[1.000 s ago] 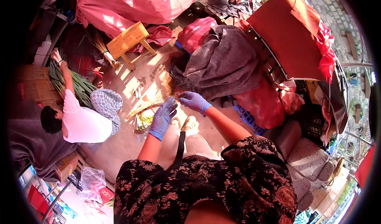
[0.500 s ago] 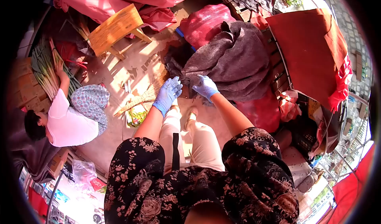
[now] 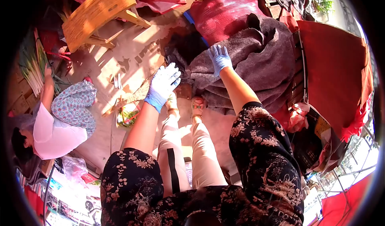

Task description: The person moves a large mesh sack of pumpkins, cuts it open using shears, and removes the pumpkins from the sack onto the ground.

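My left hand, in a blue glove, is held out over the floor with its fingers stretched. It is left of a large dark grey-brown blanket. My right hand, gloved the same way, spreads its fingers over the blanket's upper left part; whether it touches the cloth I cannot tell. Neither hand holds anything. The blanket lies bunched in folds and partly covers a bulging red mesh sack. Below my left hand, a straw broom lies on the floor, partly hidden by my forearm.
A wooden bench stands at the upper left. Another person crouches at the left, one hand at a pile of long green onions. A bag of greens lies near the broom. A red-brown sheet covers a rack at the right.
My right hand has moved forward and right over the blanket, its fingers spreading. My left hand has shifted slightly left, and the hands are farther apart. The whole view has shifted.
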